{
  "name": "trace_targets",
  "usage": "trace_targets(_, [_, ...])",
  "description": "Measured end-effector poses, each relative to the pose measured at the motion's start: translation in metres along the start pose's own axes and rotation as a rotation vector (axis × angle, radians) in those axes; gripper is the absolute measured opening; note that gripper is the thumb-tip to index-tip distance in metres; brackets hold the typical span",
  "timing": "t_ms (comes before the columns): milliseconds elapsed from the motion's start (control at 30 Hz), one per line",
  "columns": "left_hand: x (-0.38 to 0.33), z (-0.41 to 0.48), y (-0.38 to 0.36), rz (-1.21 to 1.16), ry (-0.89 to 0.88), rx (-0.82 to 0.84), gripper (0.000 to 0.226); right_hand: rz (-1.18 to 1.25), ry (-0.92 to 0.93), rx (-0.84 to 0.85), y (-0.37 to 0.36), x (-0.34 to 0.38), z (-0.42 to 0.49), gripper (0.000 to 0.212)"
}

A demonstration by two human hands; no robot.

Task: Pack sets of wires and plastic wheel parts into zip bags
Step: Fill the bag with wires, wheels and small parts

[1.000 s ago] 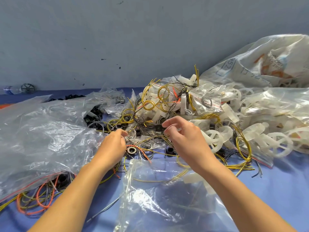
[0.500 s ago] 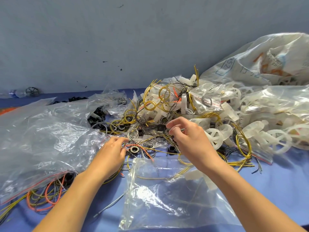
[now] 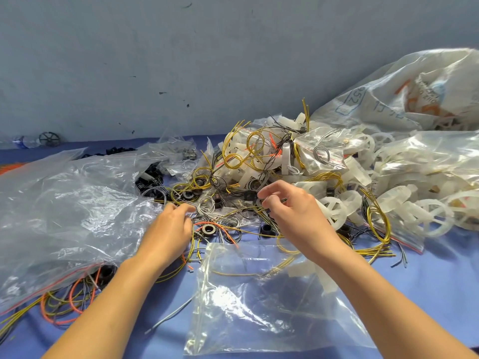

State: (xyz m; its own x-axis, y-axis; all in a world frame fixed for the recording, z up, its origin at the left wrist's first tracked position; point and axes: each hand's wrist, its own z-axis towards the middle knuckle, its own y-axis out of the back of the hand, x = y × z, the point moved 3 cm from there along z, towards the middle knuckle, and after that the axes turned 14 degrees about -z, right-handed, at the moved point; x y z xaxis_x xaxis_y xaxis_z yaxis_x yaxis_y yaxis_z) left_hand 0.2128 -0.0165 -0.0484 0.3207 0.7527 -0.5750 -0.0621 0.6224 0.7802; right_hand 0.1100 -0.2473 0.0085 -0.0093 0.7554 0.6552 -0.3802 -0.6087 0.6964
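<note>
My left hand [image 3: 171, 226] lies palm down on the tangle of yellow, grey and black wires [image 3: 233, 213]. Its curled fingertips pinch a grey wire coil [image 3: 206, 204]. My right hand [image 3: 293, 211] hovers over the same tangle, thumb and forefinger pinching a thin dark wire. A clear zip bag [image 3: 259, 307] lies flat in front of me between my forearms. It holds a yellow wire and a white plastic part [image 3: 303, 270]. White plastic wheel parts [image 3: 337, 211] are heaped to the right.
A big crumpled clear bag [image 3: 64, 216] covers the left, with orange and yellow wires [image 3: 72, 301] under its near edge. A metal bearing [image 3: 208, 229] lies between my hands. Filled zip bags [image 3: 321, 149] and a woven sack [image 3: 414, 99] stand at the back right.
Both hands stay over the wire tangle. My left hand drew back a little, then reached to the grey coil again; my right hand barely shifted.
</note>
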Motion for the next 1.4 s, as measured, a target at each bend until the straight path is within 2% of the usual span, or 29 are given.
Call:
trace_targets(133, [-0.001, 0.019, 0.006, -0.048, -0.003, -0.122, 0.031, 0.004, 0.002, 0.014, -0.002, 0.001, 0.004, 0.023])
trace_targets(267, [-0.004, 0.044, 0.004, 0.065, -0.039, -0.175, 0.032, 0.027, 0.0, 0.013, -0.002, 0.001, 0.007, 0.023])
trace_targets(367, [-0.009, 0.069, 0.001, 0.198, -0.024, -0.095, 0.037, 0.036, -0.002, 0.021, -0.002, -0.001, 0.009, 0.023])
trace_targets(467, [-0.013, 0.09, -0.009, 0.393, -0.002, 0.08, 0.048, 0.058, -0.006, 0.014, 0.001, -0.004, 0.011, 0.023])
trace_targets(600, [-0.008, 0.101, -0.02, 0.567, 0.108, 0.216, 0.051, 0.074, -0.017, 0.006, 0.004, -0.007, 0.013, 0.023])
trace_targets(733, [-0.004, 0.102, -0.014, 0.69, 0.051, 0.165, 0.037, 0.081, -0.011, 0.001, 0.006, -0.005, 0.013, 0.023])
trace_targets(833, [-0.004, 0.098, -0.002, 0.677, -0.007, 0.133, 0.028, 0.082, -0.005, -0.005, 0.007, -0.004, 0.013, 0.024])
trace_targets(900, [-0.004, 0.093, 0.007, 0.678, -0.084, 0.097, 0.014, 0.092, -0.003, -0.004, 0.006, -0.003, 0.012, 0.023])
trace_targets(933, [-0.003, 0.09, 0.012, 0.669, -0.116, 0.072, 0.008, 0.092, -0.002, -0.001, 0.007, -0.002, 0.011, 0.023])
trace_targets(1033, [-0.003, 0.077, 0.028, 0.535, -0.13, 0.005, 0.013, 0.079, 0.011, 0.01, 0.007, 0.001, 0.006, 0.023])
trace_targets(1233, [-0.027, 0.04, 0.063, 0.095, -0.157, -0.241, 0.022, 0.026, 0.068, 0.014, 0.007, 0.007, -0.001, 0.023])
trace_targets(1333, [-0.045, 0.014, 0.075, -0.097, -0.189, -0.326, 0.021, -0.035, 0.148, -0.036, 0.009, 0.015, -0.001, 0.028])
trace_targets(1400, [-0.06, -0.004, 0.078, -0.223, -0.218, -0.314, 0.018, -0.145, 0.238, -0.101, 0.013, 0.023, -0.003, 0.037])
